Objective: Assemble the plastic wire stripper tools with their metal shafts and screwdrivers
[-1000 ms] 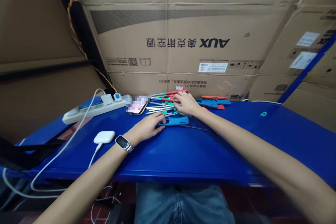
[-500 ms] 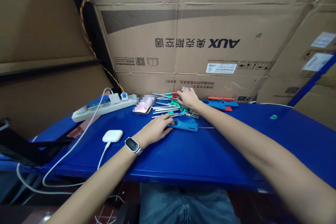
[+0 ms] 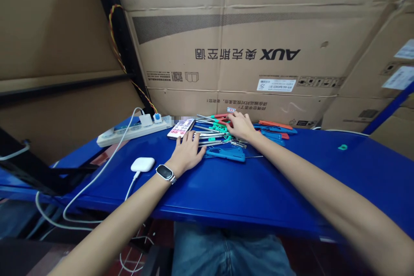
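My left hand (image 3: 187, 155) lies with fingers spread, its fingertips at the lower edge of a phone (image 3: 177, 133) with a lit screen. Beside its thumb is a blue plastic handle piece (image 3: 228, 154) with a thin metal rod, like part of a long-nosed lighter. My right hand (image 3: 242, 127) rests on the far side of a pile of slim metal tubes (image 3: 210, 135) with green plastic bits (image 3: 220, 128). Its fingers curl down by a red plastic piece (image 3: 223, 116); their tips are partly hidden, and what they hold is unclear.
More blue handle pieces (image 3: 273, 136) and an orange piece (image 3: 274, 124) lie right of the pile. A green ring (image 3: 343, 147) is farther right. At left are a white power strip (image 3: 136, 130) and a white earbud case (image 3: 142, 164) on a cable. Cardboard (image 3: 181, 34) walls the back.
My left hand has let go of the blue handle piece and moved up and left toward the phone, fingers spreading. My right hand stays at the pile. The view has shifted slightly.
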### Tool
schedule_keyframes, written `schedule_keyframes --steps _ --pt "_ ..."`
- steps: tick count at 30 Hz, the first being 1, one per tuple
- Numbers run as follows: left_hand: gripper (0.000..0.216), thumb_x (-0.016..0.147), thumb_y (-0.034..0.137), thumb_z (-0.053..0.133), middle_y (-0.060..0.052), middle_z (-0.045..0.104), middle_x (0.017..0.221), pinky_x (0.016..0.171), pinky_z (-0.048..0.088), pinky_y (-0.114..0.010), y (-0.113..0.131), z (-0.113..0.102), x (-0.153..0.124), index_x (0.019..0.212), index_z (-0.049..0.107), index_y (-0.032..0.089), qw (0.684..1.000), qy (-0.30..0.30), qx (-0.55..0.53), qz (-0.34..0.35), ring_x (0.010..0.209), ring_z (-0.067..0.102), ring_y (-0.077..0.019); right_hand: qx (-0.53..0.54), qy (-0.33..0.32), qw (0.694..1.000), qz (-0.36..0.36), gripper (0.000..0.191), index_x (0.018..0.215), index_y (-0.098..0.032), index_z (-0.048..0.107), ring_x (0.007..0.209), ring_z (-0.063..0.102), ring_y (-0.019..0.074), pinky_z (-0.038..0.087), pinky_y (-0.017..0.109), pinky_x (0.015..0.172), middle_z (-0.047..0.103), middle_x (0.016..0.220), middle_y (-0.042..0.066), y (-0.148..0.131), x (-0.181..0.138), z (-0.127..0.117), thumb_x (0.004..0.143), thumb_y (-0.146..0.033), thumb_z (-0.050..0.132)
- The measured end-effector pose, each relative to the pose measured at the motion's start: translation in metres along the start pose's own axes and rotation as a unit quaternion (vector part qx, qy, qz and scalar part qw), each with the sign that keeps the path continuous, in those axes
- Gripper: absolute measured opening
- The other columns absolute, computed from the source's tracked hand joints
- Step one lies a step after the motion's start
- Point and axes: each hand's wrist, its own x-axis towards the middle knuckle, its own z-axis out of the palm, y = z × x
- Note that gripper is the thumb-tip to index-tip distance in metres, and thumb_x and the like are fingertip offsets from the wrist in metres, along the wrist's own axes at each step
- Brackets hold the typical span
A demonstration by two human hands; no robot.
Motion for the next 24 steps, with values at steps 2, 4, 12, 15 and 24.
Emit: schedule_keyframes --steps 2,4,12,15,24 --pt "0.054 0.099 0.046 0.035 -0.022 0.04 0.15 0.11 0.031 -0.059 -0.002 0.004 0.005 0.142 0.039 0.013 1.0 -0.007 -0.002 -0.015 0.137 0.04 -0.0374 0.008 -0.001 1.0 -0.002 0.032 0.117 -0.017 0.062 0.114 0.053 0.0339 0.036 0.047 0.092 0.059 0.127 0.018 -0.003 -0.003 0.0 0.09 -0.027 0.048" --pt "0.056 0.099 0.05 0.035 -0.023 0.039 0.151 0.108 0.031 -0.06 -0.005 0.006 0.015 0.142 0.04 0.014 1.0 -0.009 -0.004 -0.02 0.137 0.04 -0.0385 0.013 -0.002 1.0 -0.001 0.03 0.115 -0.017 0.062 0.116 0.052 0.0337 0.036 0.047 0.093 0.059 0.127 0.018 -0.004 -0.004 0.0 0.09 -0.026 0.049" --pt "0.047 0.103 0.046 0.03 -0.016 0.053 0.138 0.112 0.031 -0.049 0.01 0.003 0.047 0.129 0.051 0.014 0.996 0.056 -0.031 0.061 0.13 0.047 -0.0299 0.064 0.041 0.997 -0.016 0.03 0.117 -0.02 0.062 0.113 0.053 0.0308 0.036 0.043 0.091 0.062 0.12 0.014 -0.009 -0.025 -0.008 0.092 -0.031 0.049" --pt "0.045 0.103 0.047 0.03 -0.014 0.055 0.134 0.109 0.034 -0.049 0.017 0.004 0.036 0.127 0.053 0.016 0.995 0.052 -0.032 0.075 0.125 0.05 -0.0299 0.072 0.044 0.996 -0.028 0.03 0.117 -0.02 0.062 0.112 0.053 0.0296 0.036 0.042 0.09 0.063 0.117 0.013 -0.01 -0.038 -0.013 0.092 -0.031 0.05" --pt "0.05 0.1 0.055 0.031 -0.018 0.055 0.136 0.105 0.035 -0.059 0.015 0.004 0.019 0.125 0.054 0.018 0.999 0.048 -0.005 -0.019 0.127 0.048 -0.0361 0.099 0.036 0.994 0.003 0.028 0.114 -0.021 0.064 0.11 0.053 0.0288 0.037 0.041 0.089 0.064 0.115 0.011 -0.009 -0.06 -0.008 0.092 -0.033 0.051"
